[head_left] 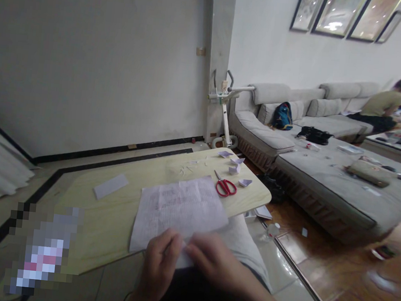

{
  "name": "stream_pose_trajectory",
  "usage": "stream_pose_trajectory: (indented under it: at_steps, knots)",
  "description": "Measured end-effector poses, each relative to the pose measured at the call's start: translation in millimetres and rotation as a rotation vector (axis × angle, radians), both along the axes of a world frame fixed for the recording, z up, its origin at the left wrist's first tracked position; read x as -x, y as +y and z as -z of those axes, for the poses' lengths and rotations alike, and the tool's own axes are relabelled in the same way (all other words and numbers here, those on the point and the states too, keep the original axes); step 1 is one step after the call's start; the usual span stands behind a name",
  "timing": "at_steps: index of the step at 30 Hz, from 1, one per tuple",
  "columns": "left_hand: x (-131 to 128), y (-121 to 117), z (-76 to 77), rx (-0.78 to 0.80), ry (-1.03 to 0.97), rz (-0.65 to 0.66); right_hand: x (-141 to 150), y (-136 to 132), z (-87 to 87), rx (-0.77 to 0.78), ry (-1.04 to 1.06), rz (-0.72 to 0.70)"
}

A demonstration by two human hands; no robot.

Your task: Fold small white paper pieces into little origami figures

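Note:
My left hand (162,262) and my right hand (213,258) meet at the table's near edge, fingers closed in a pinch. Between them shows a small piece of white paper (183,261), mostly covered by the fingers and blurred. Just beyond the hands a large creased sheet with printed text (181,205) lies flat. Red-handled scissors (226,187) rest at its right corner, blades pointing away. Several small folded paper boats, one a paper boat (244,183), stand near the table's right end. Paper scraps (190,168) lie behind the sheet.
The pale wooden table (107,231) carries a folded white paper (111,187) on its left and a pixelated object (43,253) at the near left corner. To the right are a grey sofa (312,170) with bags and a bottle (273,229) below. People sit far right.

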State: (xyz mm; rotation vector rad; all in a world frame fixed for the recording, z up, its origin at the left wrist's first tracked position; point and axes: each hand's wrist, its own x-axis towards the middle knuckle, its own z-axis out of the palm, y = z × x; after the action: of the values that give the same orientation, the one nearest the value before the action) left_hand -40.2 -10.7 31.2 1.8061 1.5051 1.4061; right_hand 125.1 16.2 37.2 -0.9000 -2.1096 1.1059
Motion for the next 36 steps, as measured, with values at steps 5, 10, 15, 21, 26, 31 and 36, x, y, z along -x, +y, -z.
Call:
stream_pose_trajectory:
  at_steps: [5,10,15,21,26,31,36]
  knots:
    - [2,2,10.0,0.014,0.045,0.021,-2,-1,4.2,-0.037,0.028,-0.010]
    - [7,-5,25.3,0.054,-0.054,-0.072,-3,-1,7.8,-0.020,0.056,0.023]
    - [10,-6,31.5,0.072,-0.131,-0.082,-2,0,9.7,0.039,0.149,0.104]
    - [0,-3,25.6,0.161,-0.274,-0.138,-2,-1,6.8,0.049,0.211,0.138]
    - [-8,-3,18.8,0.189,-0.304,-0.029,-1,2,0.4,0.083,0.277,0.151]
    - [-10,-3,15.4,0.242,-0.256,0.010,-1,4,-2.6,0.113,0.289,0.150]
    - [-6,-5,22.9,0.216,-0.188,0.043,0,3,4.0,0.218,0.279,0.119]
